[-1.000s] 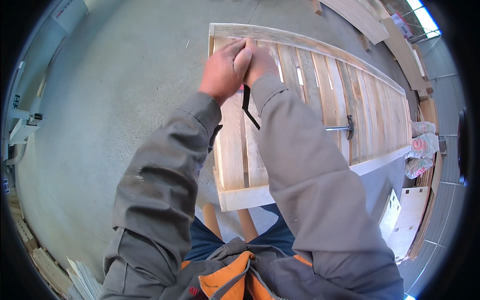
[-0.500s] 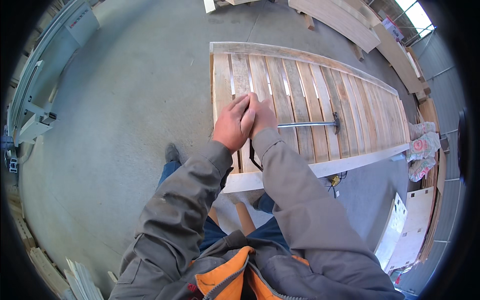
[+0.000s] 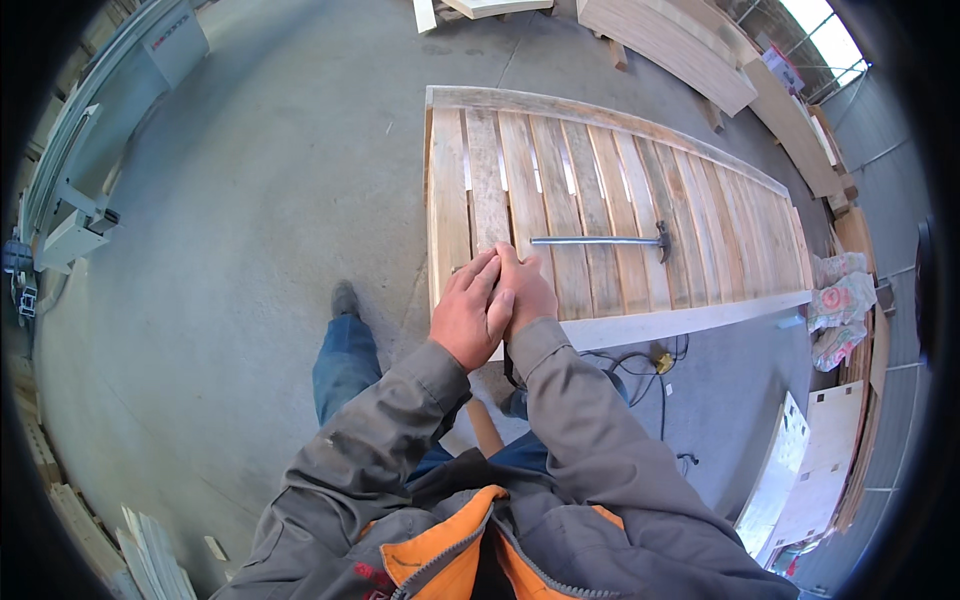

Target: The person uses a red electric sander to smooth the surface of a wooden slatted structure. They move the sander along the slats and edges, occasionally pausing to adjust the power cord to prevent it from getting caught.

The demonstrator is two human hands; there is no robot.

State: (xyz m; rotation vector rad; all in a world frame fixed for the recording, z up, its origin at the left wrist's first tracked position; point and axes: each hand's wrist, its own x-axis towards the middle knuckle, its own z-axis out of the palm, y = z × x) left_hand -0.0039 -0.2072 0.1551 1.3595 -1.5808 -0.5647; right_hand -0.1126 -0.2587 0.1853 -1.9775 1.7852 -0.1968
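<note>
My left hand (image 3: pixel 470 312) and my right hand (image 3: pixel 524 288) are pressed close together over the near end of the slatted wooden panel (image 3: pixel 580 270). Both look closed over something that they hide. A black cord (image 3: pixel 511 368) hangs down from below my right hand, past the panel's near rail. Just beyond my hands, a claw hammer (image 3: pixel 600 240) lies across the slats, its metal handle toward me and its dark head to the right. The slats have narrow gaps, and pale rails frame them.
Dark cables and a yellow plug (image 3: pixel 663 363) lie on the floor below the panel's near rail. Long timber beams (image 3: pixel 665 55) are stacked at the far right, near plastic sacks (image 3: pixel 842 305). A grey machine (image 3: pixel 100 140) stands at the left; wood strips (image 3: pixel 150 560) lie lower left.
Both hands have moved together toward me along the slats, to the panel's near rail. More of the hammer's handle now shows. My left leg shows more.
</note>
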